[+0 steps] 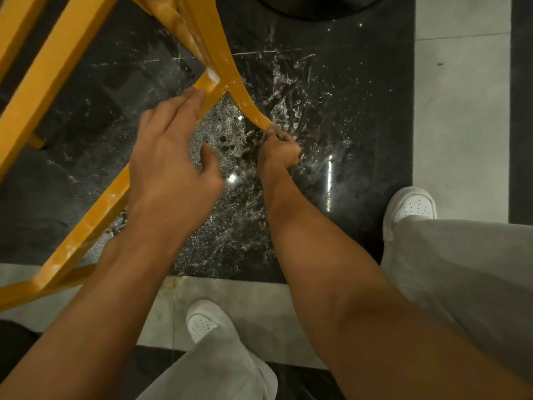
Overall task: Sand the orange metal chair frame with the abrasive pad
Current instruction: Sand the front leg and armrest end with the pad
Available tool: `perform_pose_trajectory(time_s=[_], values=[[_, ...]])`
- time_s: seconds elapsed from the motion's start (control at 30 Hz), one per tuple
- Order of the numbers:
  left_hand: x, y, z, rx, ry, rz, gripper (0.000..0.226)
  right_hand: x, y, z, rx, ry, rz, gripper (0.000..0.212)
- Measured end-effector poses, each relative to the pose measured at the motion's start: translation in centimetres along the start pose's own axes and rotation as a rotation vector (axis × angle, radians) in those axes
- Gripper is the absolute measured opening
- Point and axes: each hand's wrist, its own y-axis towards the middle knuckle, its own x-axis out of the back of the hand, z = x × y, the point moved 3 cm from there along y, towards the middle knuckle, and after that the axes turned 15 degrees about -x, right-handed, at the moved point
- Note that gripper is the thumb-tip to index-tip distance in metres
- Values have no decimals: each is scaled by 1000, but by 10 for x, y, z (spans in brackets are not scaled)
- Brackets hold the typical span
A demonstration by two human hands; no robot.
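Observation:
The orange metal chair frame (54,70) fills the upper left, its bars streaked with white dust. My left hand (170,157) holds a short cross bar (209,90) near the joint, fingers laid over it and thumb apart below. My right hand (278,153) is curled round the grey abrasive pad (272,130), of which only a small edge shows. It presses the pad against the low end of a curved leg (248,106), just above the floor.
The dark marble floor (331,111) under the frame is wet and flecked with white residue. Pale tile strips run at the right and bottom. My two white shoes (412,206) (203,319) and grey trousers stand close by. A dark round object (311,4) sits at the top.

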Motion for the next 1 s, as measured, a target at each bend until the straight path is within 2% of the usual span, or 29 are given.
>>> perform_pose_trajectory(time_s=[0.23,0.37,0.5,0.67,0.87,1.0], values=[[0,3,-1,6,-13,-24,63,-4,-10,1,135,-66,-23,19],[2,3,-4,35,-23,-24,63,1,-3,3,36,-45,-11,19],[5,5,-5,43,-20,-25,62,0,-6,11,70,-124,-72,17],[6,5,-5,32,-16,-27,61,-7,-25,3,155,-85,-29,16],[7,6,-4,29,-18,-18,60,-9,-27,3,37,-28,-38,17],[7,7,-2,27,-21,-33,59,-9,-42,3,90,-1,18,14]])
